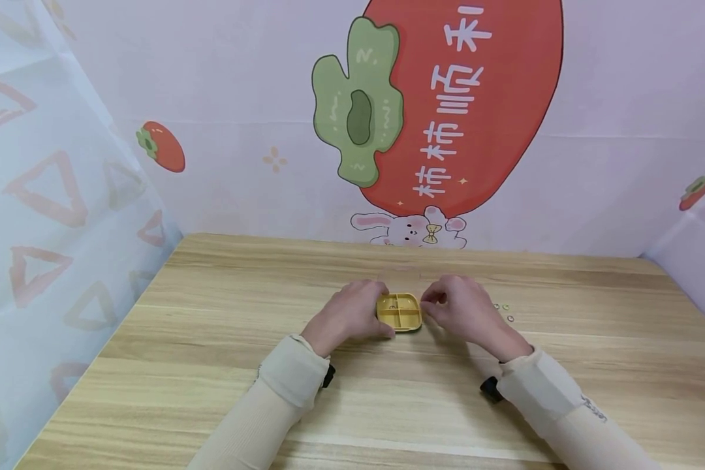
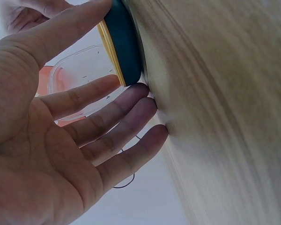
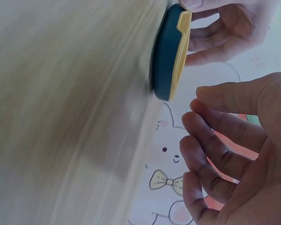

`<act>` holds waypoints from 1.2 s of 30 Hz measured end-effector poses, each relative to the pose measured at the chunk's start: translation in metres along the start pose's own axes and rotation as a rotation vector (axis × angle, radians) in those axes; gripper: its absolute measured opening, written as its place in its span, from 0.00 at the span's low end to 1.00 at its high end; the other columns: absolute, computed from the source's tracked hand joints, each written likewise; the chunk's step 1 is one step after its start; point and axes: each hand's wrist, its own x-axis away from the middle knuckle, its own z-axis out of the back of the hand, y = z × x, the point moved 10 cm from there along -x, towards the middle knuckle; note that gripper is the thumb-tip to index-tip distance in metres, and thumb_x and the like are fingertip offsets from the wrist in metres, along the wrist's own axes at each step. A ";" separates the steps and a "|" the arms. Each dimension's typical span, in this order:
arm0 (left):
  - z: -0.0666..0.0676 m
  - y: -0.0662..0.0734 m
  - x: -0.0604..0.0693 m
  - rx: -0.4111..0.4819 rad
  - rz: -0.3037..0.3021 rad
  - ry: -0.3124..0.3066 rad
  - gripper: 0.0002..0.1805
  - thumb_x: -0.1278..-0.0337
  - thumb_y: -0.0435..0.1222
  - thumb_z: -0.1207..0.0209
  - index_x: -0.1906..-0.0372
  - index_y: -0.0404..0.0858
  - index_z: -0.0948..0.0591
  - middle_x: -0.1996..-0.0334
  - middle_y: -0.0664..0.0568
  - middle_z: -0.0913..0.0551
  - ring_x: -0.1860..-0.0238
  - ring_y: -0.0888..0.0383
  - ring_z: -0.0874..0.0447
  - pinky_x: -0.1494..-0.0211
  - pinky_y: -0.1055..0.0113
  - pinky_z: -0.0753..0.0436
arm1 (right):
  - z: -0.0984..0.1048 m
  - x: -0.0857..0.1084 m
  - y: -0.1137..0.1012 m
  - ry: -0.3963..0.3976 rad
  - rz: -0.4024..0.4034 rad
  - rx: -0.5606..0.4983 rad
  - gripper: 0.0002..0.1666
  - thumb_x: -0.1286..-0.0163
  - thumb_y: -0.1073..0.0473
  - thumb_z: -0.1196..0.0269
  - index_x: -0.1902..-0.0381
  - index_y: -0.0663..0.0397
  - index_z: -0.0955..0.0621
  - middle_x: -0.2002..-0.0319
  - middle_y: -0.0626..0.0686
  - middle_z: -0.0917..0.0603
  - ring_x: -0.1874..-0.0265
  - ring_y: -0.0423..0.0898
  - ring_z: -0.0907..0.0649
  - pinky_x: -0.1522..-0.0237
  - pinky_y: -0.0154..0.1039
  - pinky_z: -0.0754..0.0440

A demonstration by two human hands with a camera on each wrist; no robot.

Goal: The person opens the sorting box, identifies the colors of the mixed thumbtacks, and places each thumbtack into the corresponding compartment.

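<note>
Table (image 1: 153, 365): wood-look top, pale streaked grain running lengthwise, smooth, low satin sheen at lower centre of the head frame; real timber or laminate, cannot tell.

Box (image 1: 410, 318), centre: hard plastic by appearance. Shell (image 3: 164, 61) dark teal, smooth, near matt; insert (image 3: 181, 54) yellow, smooth, moulded.

Lid (image 2: 86, 65), upper left of the left wrist frame: clear plastic-like sheet, smooth, see-through.

Backdrop (image 1: 241, 196), upper frame: thin printed sheet, cloth-like, matt, faint fold lines; rumpled at far left.

Sleeves (image 1: 258, 418), lower frame: soft matt cloth, cuffs creased.

Beads (image 1: 506, 307), right of centre: too small to tell material.
</note>
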 end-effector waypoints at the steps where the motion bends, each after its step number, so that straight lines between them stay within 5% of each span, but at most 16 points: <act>1: 0.000 0.000 0.000 -0.002 0.001 0.000 0.37 0.56 0.46 0.20 0.40 0.35 0.20 0.54 0.50 0.18 0.59 0.54 0.23 0.54 0.59 0.21 | 0.001 0.001 0.002 0.007 0.003 0.007 0.03 0.38 0.62 0.27 0.65 0.51 0.09 0.70 0.45 0.16 0.69 0.45 0.21 0.65 0.42 0.21; 36: 0.000 0.000 0.002 0.020 0.008 0.013 0.38 0.57 0.45 0.20 0.39 0.35 0.20 0.49 0.48 0.18 0.56 0.54 0.23 0.50 0.57 0.21 | 0.038 0.023 0.064 0.061 -0.051 0.020 0.03 0.37 0.64 0.30 0.65 0.55 0.10 0.69 0.48 0.14 0.68 0.47 0.19 0.64 0.44 0.23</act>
